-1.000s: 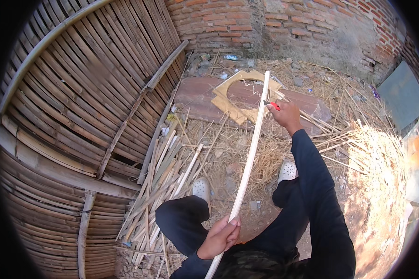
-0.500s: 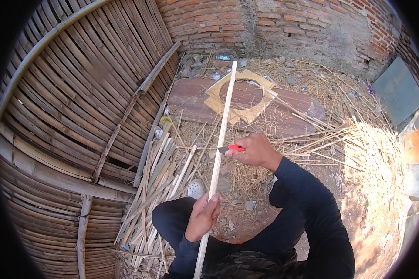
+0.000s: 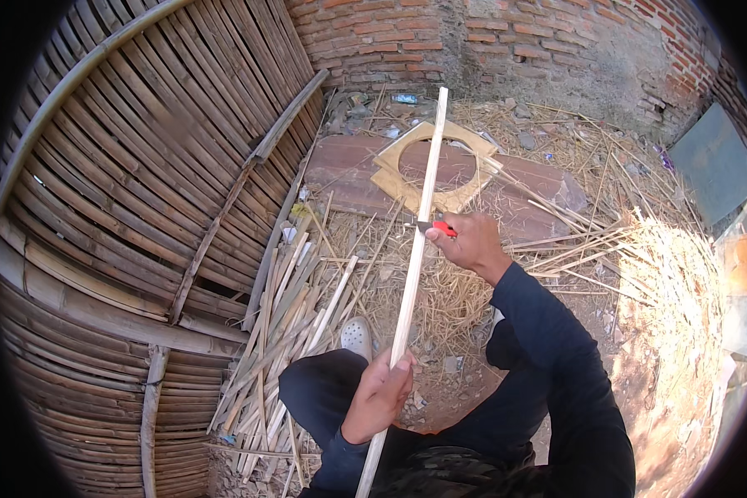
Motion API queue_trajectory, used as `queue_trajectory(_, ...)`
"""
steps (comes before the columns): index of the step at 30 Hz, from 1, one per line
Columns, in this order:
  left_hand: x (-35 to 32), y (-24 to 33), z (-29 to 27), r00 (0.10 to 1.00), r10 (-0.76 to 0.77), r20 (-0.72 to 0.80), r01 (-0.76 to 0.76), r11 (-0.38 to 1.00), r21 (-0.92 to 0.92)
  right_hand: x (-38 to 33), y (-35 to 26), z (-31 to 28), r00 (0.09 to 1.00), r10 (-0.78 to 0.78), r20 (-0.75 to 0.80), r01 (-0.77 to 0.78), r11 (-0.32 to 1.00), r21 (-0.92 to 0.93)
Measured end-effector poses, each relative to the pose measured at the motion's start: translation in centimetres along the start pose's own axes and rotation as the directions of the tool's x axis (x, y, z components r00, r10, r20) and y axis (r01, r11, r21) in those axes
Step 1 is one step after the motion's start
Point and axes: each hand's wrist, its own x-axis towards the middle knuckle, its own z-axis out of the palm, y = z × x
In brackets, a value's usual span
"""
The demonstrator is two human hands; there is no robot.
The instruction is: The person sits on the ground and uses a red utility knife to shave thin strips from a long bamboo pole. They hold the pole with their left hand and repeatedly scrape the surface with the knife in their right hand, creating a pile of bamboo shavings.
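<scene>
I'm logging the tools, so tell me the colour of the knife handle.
The visible part of the knife handle is red; it shows best in the head view.

Rough outdoor work yard
A brick wall (image 3: 373, 41) and slatted bamboo wall (image 3: 141, 166) edge sunlit earth (image 3: 660, 452) strewn with shavings (image 3: 456, 299) and piled pale strips (image 3: 267, 353).

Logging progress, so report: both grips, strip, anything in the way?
Left grip shut on strip. Right grip holding knife, blade at strip. Holed board lies beyond knife.
</scene>
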Motion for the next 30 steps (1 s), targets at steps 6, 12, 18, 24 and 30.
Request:
queue_trajectory(6,0.3,0.1,-0.3,0.999,-0.014,-0.040,0.013,1.000,-0.023,-2.7,-4.4,-0.7,0.975,-0.151,0.164,0.123,0.978,0.170)
queue_trajectory(12,-0.8,0.0,0.0,0.997,0.014,-0.082,-0.012,0.999,0.032,0.3,-2.8,-0.5,0.996,-0.084,0.037,0.079,0.989,0.129)
queue_trajectory(18,-0.4,0.9,-0.6,0.999,-0.038,-0.003,0.038,0.996,-0.084,-2.1,-5.0,-0.5,0.980,-0.174,0.092,0.156,0.971,0.181)
queue_trajectory(24,-0.5,0.5,-0.6,0.998,-0.032,0.058,0.049,0.949,-0.311,-1.5,-4.5,-0.8,0.926,-0.376,0.036,0.370,0.922,0.116)
queue_trajectory(30,-0.3,0.6,-0.8,0.997,-0.006,0.077,0.029,0.953,-0.302,-0.2,-3.6,-0.5,0.894,-0.431,-0.123,0.442,0.894,0.079)
